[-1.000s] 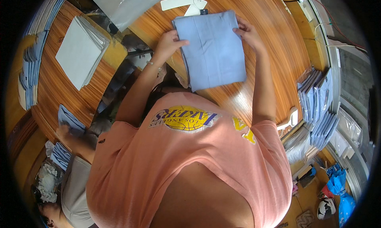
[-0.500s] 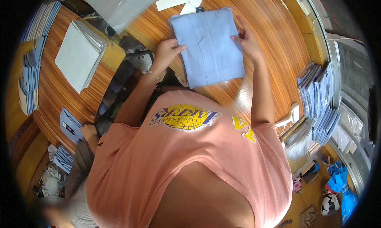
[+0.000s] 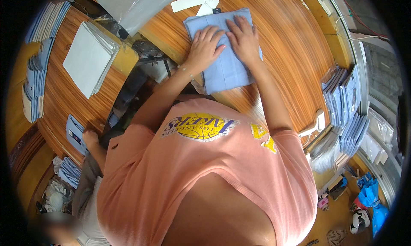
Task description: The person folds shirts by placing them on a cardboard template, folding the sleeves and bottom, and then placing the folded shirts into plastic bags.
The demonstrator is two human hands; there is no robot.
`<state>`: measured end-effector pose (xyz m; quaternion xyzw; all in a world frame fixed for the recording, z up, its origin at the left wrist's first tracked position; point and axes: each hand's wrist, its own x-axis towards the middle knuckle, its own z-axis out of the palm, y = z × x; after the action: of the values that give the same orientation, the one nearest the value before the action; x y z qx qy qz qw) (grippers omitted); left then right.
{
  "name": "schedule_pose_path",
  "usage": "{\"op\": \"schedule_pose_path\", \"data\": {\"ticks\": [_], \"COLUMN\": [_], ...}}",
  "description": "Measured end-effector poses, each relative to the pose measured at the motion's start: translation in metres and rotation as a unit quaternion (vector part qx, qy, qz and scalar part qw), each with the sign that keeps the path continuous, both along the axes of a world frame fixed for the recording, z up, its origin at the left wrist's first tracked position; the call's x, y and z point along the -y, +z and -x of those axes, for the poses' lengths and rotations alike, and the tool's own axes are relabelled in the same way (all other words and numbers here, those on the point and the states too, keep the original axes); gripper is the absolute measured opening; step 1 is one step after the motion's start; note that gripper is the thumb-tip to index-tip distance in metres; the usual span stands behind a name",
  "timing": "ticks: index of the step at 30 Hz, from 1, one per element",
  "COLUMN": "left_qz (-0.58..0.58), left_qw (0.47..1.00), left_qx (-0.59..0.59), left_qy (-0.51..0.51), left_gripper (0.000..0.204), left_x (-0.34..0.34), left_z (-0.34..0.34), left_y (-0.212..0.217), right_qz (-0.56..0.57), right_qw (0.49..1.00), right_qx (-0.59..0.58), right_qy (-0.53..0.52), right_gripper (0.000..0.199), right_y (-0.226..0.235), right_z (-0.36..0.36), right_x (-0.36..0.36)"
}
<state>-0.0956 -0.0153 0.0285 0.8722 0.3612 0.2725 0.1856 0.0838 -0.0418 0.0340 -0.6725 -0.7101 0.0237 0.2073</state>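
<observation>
A folded light-blue garment (image 3: 227, 77) lies flat on the wood-grain table (image 3: 291, 45) in front of me. Whether it is a shirt or trousers I cannot tell. My left hand (image 3: 204, 49) rests palm down on its left half, fingers spread and pointing away from me. On the upper right part lies my right hand (image 3: 244, 38), also flat with its fingers stretched out. Both palms hide part of the cloth. White hang tags (image 3: 189, 2) on a string extend from the garment's far edge, beside a small dark label.
White sheets (image 3: 90, 57) are stacked on the left table, near a clear plastic bag (image 3: 132, 6). Packed blue garments (image 3: 340, 96) line the right edge by a white-handled tool (image 3: 316, 123). Another person's hand (image 3: 90, 139) is beside a folded blue garment (image 3: 76, 132) at lower left.
Both hands have moved from the garment's side edges inward onto its top and now lie flat there. The garment stays in nearly the same place.
</observation>
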Motion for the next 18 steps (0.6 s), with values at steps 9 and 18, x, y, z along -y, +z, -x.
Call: {"op": "schedule_pose_path", "data": {"ticks": [9, 18], "left_qz": [0.064, 0.341], "left_qw": [0.983, 0.937], "left_qx": [0.033, -0.073], "left_qy": [0.170, 0.022], "left_gripper": [0.052, 0.048], "left_x": [-0.044, -0.117], "left_z": [0.032, 0.047], "left_y": [-0.010, -0.014], "right_qz": [0.050, 0.169], "right_qw": [0.976, 0.891], "right_qx": [-0.115, -0.324], "right_qy": [-0.181, -0.270], "right_gripper": [0.049, 0.039], "right_y": [-0.010, -0.024], "right_z": [-0.031, -0.052], "right_x": [-0.026, -0.066]}}
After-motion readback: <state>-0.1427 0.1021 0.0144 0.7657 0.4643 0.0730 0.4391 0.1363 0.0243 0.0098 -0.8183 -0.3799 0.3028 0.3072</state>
